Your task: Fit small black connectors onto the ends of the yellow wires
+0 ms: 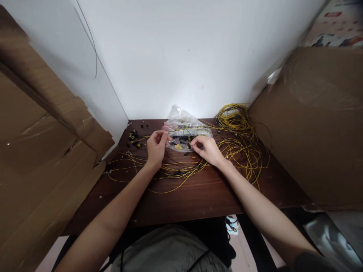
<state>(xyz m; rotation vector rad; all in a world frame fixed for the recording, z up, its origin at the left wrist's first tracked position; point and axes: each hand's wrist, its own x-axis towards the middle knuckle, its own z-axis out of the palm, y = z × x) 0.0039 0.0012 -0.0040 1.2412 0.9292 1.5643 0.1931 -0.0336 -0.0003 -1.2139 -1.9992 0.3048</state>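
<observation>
My left hand [156, 149] is closed in a pinch on a thin yellow-and-black wire, whose strands run off to the right behind my other hand. Close by, my right hand [206, 150] has thumb and forefinger pressed together; a small dark piece shows at the fingertips, too small to name. Between and behind both hands lies a clear plastic bag [181, 122] with small black parts on it. A few yellow parts [178, 146] sit at its near edge. Loose yellow wires [170, 191] spread across the brown tabletop [195, 200] below my hands.
A coiled bundle of yellow-and-black wire [232, 117] rests at the back right, with looser loops in front. Small black and yellow connectors [134, 139] are heaped at the left. Cardboard [42, 151] walls in the left side, a large carton [309, 132] the right. A white wall [181, 56] stands behind.
</observation>
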